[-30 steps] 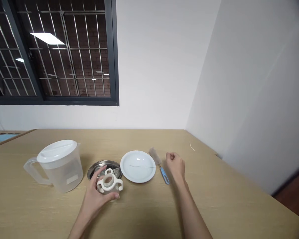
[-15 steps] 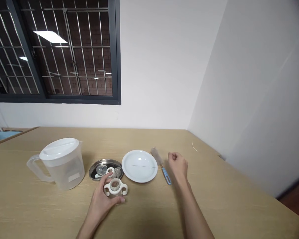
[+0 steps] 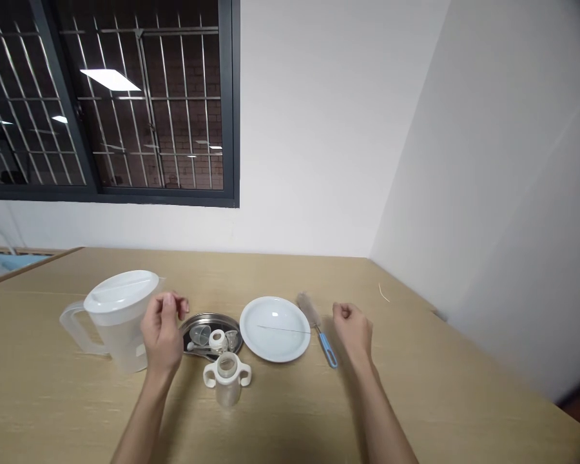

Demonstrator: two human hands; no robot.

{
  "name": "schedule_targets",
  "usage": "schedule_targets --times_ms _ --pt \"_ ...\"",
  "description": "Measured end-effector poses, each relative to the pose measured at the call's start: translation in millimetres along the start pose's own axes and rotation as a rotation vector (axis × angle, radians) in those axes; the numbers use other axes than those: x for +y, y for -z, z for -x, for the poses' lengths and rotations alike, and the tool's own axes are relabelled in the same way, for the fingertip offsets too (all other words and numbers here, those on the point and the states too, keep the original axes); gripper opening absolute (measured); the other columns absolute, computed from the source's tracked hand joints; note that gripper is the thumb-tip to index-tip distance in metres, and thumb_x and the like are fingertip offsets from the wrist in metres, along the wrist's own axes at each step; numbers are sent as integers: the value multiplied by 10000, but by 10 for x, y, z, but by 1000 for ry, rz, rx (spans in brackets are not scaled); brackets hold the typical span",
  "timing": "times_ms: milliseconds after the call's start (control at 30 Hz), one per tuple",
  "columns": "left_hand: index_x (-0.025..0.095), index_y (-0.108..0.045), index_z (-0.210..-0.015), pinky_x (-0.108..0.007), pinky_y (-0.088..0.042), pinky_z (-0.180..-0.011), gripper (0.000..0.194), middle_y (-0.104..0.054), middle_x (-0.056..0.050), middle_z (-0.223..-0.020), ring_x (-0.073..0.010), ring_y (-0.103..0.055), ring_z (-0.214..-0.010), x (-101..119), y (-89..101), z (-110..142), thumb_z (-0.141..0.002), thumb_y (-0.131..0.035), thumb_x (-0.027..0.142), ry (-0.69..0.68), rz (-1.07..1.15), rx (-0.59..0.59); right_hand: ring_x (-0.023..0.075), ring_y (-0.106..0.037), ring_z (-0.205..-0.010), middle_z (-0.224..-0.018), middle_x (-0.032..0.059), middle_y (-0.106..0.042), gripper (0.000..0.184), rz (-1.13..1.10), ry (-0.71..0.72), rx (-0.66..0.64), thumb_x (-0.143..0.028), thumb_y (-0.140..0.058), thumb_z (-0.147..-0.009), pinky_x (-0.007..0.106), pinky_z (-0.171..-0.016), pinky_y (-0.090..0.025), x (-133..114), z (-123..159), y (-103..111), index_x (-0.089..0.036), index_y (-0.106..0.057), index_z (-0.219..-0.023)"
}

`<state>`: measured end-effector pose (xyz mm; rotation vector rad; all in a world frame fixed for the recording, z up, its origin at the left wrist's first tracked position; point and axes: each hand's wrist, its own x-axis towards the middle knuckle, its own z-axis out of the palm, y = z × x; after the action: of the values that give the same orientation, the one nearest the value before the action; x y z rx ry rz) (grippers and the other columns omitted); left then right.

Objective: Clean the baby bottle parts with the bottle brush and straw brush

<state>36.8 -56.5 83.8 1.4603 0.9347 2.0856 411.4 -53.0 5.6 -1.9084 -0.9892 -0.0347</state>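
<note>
A clear baby bottle [image 3: 228, 390] with a white two-handled ring stands upright and uncapped on the table. My left hand [image 3: 163, 325] is off it, raised in front of the jug's right side with fingers curled in and nothing seen in them. My right hand [image 3: 354, 330] rests as a loose fist right of the bottle brush [image 3: 327, 348], which has a blue handle and a pale bristle head. Behind the bottle, a round steel tray [image 3: 211, 317] holds a white ring [image 3: 217, 341], a clear cap [image 3: 200, 334] and other small clear parts.
A lidded translucent jug [image 3: 120, 335] stands at the left, partly behind my left hand. A white plate [image 3: 275, 348] with a thin wire-like brush [image 3: 283, 329] across it lies in the middle. A pale thin strip [image 3: 383, 293] lies farther right, near the wall.
My left hand has let go of the bottle, after setting it nearer me, and moved up and left toward the jug, its fingers curling in. My right hand keeps its fist.
</note>
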Motion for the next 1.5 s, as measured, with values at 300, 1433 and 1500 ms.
schedule_targets --times_ms 300,1433,1500 --pt "220 -740 -875 -353 -482 -817 259 -723 -72 -939 -238 -627 -901 -427 -39 -415 -770 -631 430 18 -577 -1021 229 -609 -670 -693 86 -690 322 -20 10 15 -440 -477 -814 295 -610 -360 -3 -16 15 -188 -652 -717" --pt "245 -703 -1039 -412 -421 -959 343 -729 -66 -1055 -268 -637 -1009 -993 259 -56 -712 -665 340 -3 -670 -906 232 -614 -678 -691 85 -692 321 8 30 20 -438 -501 -808 306 -660 -374 -117 60 4 -177 -660 -710" --pt "224 -706 -1046 -376 -478 -873 361 -732 -71 -995 -252 -655 -928 -931 312 -140 -734 -668 402 57 -662 -840 234 -615 -692 -711 88 -697 316 12 27 20 -434 -503 -809 306 -664 -374 -117 63 -6 -176 -666 -728"
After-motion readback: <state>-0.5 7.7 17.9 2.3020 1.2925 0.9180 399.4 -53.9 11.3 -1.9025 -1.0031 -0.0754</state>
